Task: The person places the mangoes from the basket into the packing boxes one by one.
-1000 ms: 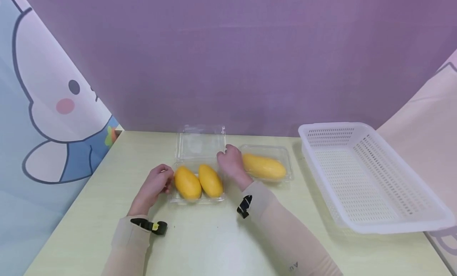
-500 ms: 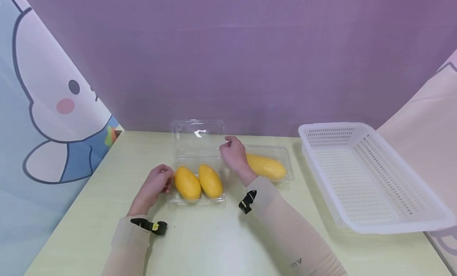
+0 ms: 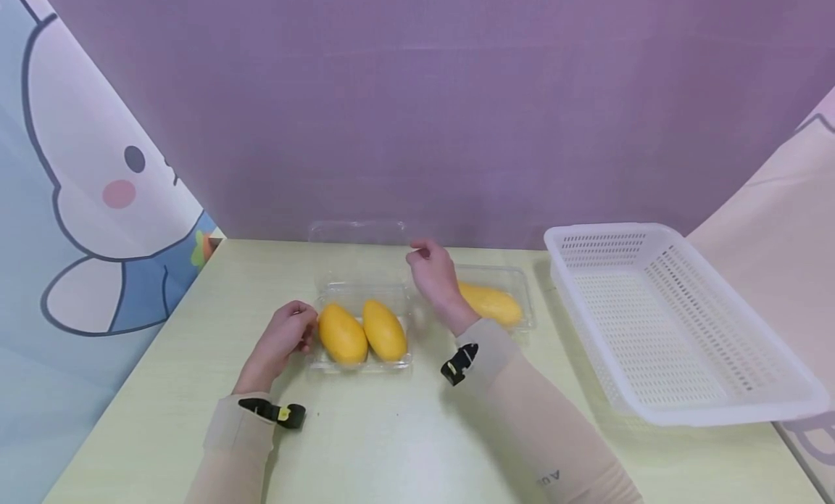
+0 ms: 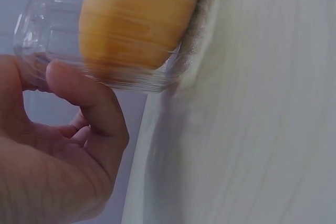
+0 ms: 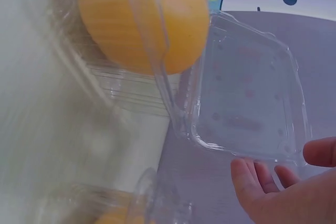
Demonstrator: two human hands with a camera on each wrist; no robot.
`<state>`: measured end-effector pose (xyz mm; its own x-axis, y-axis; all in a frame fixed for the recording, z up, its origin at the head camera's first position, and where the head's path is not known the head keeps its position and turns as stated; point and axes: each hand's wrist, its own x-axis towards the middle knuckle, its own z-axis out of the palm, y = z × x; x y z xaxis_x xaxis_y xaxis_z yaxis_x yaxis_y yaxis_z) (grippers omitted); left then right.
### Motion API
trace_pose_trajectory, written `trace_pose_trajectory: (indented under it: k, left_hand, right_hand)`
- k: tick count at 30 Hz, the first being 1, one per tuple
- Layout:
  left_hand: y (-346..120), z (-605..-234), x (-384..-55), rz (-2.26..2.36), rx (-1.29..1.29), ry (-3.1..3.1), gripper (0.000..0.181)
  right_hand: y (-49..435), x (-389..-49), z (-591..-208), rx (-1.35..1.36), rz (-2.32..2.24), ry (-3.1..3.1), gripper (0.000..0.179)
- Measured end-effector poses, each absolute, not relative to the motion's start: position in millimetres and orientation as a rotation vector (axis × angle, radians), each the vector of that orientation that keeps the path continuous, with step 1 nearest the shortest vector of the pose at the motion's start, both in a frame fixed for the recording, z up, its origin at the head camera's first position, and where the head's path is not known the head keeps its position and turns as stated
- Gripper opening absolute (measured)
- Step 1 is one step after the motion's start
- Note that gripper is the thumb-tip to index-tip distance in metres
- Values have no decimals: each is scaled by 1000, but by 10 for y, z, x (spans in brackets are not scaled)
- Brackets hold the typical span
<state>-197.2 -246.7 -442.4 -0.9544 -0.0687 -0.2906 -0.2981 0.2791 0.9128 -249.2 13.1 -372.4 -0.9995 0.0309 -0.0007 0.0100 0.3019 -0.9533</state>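
Note:
Two yellow mangoes (image 3: 385,331) lie side by side in a clear plastic clamshell box (image 3: 362,368). Its hinged lid (image 5: 247,87) stands swung back, away from the person. My left hand (image 3: 279,335) stays at the box's left side, thumb and index finger pinching its rim (image 4: 39,69) in the left wrist view. At the lid's right edge is my right hand (image 3: 435,275). In the right wrist view its thumb (image 5: 321,151) reaches the lid's corner, with the fingers spread apart from it along the edge.
A second clear box (image 3: 527,290) with yellow fruit (image 3: 492,304) sits right of the first, partly behind the right hand. A white perforated basket (image 3: 724,410) stands at the table's right. A purple cloth (image 3: 417,127) rises behind the pale table (image 3: 365,446).
The lid has tilted farther back. My right hand has moved slightly up and right along with it, its fingers spreading. The left hand and the mangoes have kept their places.

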Motion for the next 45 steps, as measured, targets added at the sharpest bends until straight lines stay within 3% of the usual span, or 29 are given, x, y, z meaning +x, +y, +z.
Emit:
trace_pose_trajectory:
  k: [13, 45]
  left_hand:
    - [-2451, -4428, -1972, 1777, -335, 2340, 26]
    - [-2504, -4439, -2005, 1896, -281, 2195, 26]
  right_hand:
    - [213, -2486, -3644, -37, 2200, -2276, 29]
    - [450, -2180, -3635, -109, 2223, -2664, 41]
